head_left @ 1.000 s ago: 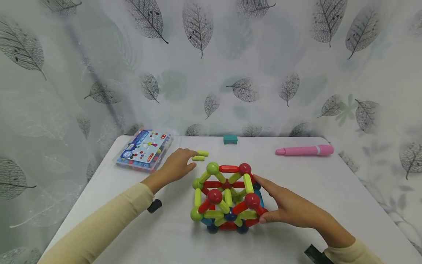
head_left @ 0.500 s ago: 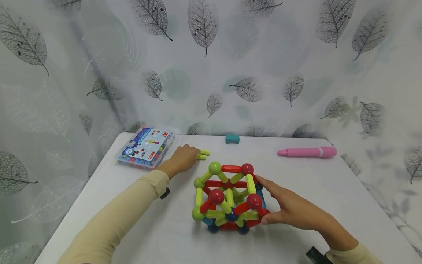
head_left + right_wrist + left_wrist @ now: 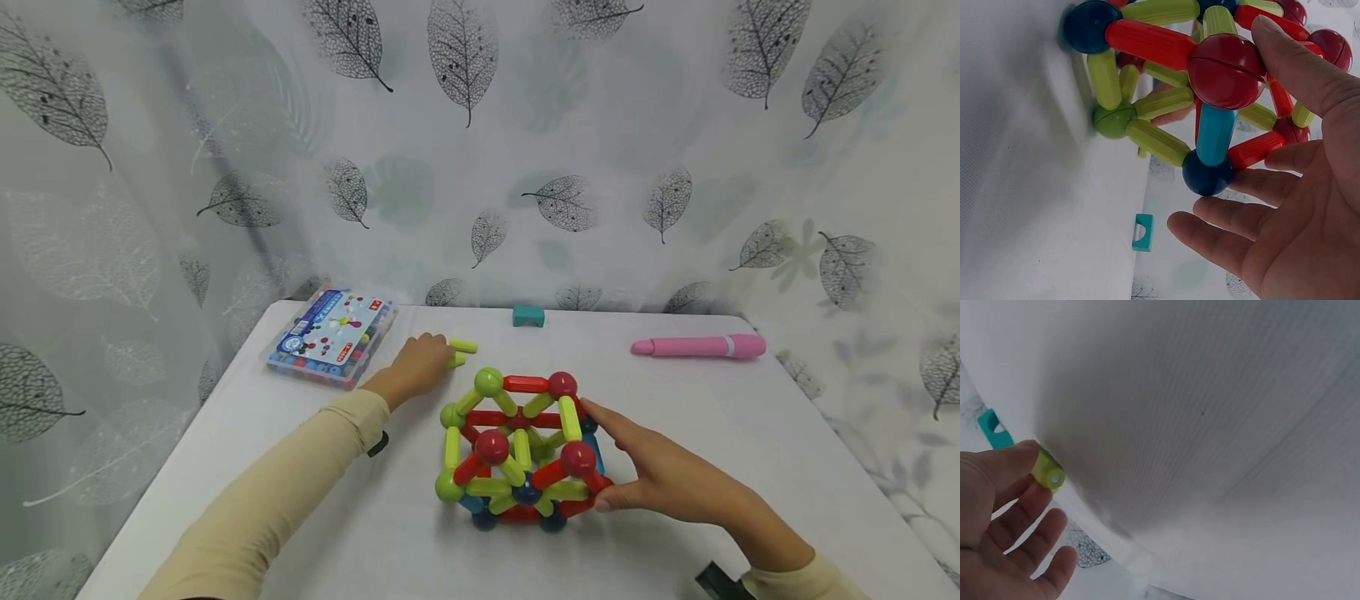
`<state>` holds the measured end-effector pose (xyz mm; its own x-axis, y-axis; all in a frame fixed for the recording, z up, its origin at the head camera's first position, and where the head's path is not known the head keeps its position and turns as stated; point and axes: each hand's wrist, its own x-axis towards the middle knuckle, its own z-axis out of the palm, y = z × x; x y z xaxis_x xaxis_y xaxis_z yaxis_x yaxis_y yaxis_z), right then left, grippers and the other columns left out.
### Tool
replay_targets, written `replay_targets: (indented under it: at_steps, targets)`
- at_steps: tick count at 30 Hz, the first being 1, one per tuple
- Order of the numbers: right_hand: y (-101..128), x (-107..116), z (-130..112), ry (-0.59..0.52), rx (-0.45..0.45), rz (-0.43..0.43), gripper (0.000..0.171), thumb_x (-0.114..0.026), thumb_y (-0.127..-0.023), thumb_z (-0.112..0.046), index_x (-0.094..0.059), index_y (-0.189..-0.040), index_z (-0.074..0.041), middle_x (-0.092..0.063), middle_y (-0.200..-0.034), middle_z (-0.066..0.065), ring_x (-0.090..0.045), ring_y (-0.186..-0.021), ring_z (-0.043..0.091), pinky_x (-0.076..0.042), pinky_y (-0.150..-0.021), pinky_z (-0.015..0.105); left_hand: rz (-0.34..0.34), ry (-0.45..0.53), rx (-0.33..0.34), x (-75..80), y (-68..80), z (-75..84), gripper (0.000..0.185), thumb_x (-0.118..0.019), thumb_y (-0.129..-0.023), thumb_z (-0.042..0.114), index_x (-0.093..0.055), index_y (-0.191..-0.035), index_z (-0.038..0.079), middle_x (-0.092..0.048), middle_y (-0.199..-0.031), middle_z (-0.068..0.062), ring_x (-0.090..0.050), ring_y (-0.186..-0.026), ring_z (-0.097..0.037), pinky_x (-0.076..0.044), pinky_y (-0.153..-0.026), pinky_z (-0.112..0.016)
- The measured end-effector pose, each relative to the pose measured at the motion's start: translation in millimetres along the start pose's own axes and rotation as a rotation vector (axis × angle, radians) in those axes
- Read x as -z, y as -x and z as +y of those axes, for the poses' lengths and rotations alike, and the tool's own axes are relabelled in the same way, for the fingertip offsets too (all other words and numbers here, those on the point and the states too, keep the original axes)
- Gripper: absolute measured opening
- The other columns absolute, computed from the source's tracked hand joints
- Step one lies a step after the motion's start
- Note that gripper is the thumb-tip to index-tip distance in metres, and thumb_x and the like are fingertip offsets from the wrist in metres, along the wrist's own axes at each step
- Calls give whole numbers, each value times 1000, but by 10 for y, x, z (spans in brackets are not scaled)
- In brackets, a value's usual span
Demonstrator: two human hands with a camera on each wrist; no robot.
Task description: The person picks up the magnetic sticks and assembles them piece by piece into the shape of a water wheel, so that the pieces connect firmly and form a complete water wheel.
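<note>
Left hand: the left hand (image 3: pixel 415 367) lies on the white table (image 3: pixel 735 433), left of and a little beyond the model, its thumb and fingers curled round a lime-green rod (image 3: pixel 1047 470); the wrist view shows the rod's end poking out from under the thumb.
Second rod: another lime-green rod (image 3: pixel 463 345) lies flat on the table just beyond the fingertips, apart from the hand.
Right hand: the right hand (image 3: pixel 663 479) rests against the right side of the rod-and-ball model (image 3: pixel 519 450), fingers nearly straight and spread, thumb tip on a red ball (image 3: pixel 1227 70) at the near right corner.
Model: it stands near the middle of the table, a frame of red, lime-green and blue rods joined by red, green and dark blue balls; a dark blue ball (image 3: pixel 1207 176) sits just off the right fingertips.
Far left: a clear plastic toy box (image 3: pixel 330 337) with a printed lid.
Far middle: a small teal block (image 3: pixel 528 316) at the table's back edge.
Far right: a pink pen-shaped object (image 3: pixel 699 346) lying crosswise.
</note>
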<state>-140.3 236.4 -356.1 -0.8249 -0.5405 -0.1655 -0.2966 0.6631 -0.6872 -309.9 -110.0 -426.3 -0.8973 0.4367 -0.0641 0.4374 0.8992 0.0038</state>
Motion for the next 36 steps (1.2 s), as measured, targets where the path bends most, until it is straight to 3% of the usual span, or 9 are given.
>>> replay_targets:
  at_steps: [9, 14, 20, 23, 28, 31, 36]
  targets:
    - [-27, -19, 9, -1, 12, -3, 107, -84, -80, -47, -19, -163, -33, -32, -163, 12, -38, -143, 47, -49, -100, 63, 20, 25, 4, -54, 43, 22, 8, -68, -97, 17, -73, -100, 12, -68, -90, -6, -59, -83, -24, -54, -81, -45]
    - [-40, -25, 9, 0, 9, -7, 107, -84, -80, -47, -18, -163, -34, -32, -163, 12, -39, -142, 48, -50, -100, 63, 20, 139, 31, -61, 124, -9, 11, -71, -96, 22, -72, -103, 13, -71, -92, -2, -60, -84, -21, -54, -81, -42]
    - [-50, -18, 1, -1, 14, -7, 106, -84, -81, -46, -19, -163, -33, -33, -163, 13, -41, -140, 49, -50, -98, 64, 98, 408, 92, 94, 310, -42, 30, -71, -96, 25, -72, -121, 9, -71, -99, -4, -62, -90, -19, -55, -82, -38]
    - [-50, -16, 6, -1, 11, -7, 106, -84, -81, -46, -19, -163, -33, -33, -163, 13, -41, -140, 48, -51, -98, 63, 139, 623, 140, 236, 474, -45, 32, -69, -98, 28, -72, -124, 10, -71, -103, -3, -63, -93, -19, -57, -83, -37]
    - [-29, -5, 24, -7, -5, -7, 106, -84, -81, -47, -18, -163, -35, -32, -163, 14, -43, -137, 50, -53, -96, 62, 175, 993, 191, 502, 837, -6, 34, -68, -99, 32, -70, -126, 12, -73, -113, -3, -66, -109, -22, -57, -96, -42]
    - [-18, 4, 30, -8, -12, -1, 106, -84, -80, -47, -19, -163, -35, -33, -162, 15, -45, -135, 52, -54, -93, 61, 147, 1136, 205, 651, 1025, 54, 36, -68, -98, 32, -68, -127, 10, -72, -116, -5, -65, -114, -24, -53, -103, -47]
    - [-15, 6, 29, -13, -21, -3, 107, -84, -80, -48, -19, -163, -31, -34, -162, 16, -44, -135, 53, -55, -92, 60, 48, 1286, 236, 814, 1238, 205, 38, -68, -97, 34, -67, -125, 8, -71, -109, -7, -63, -106, -25, -51, -100, -44]
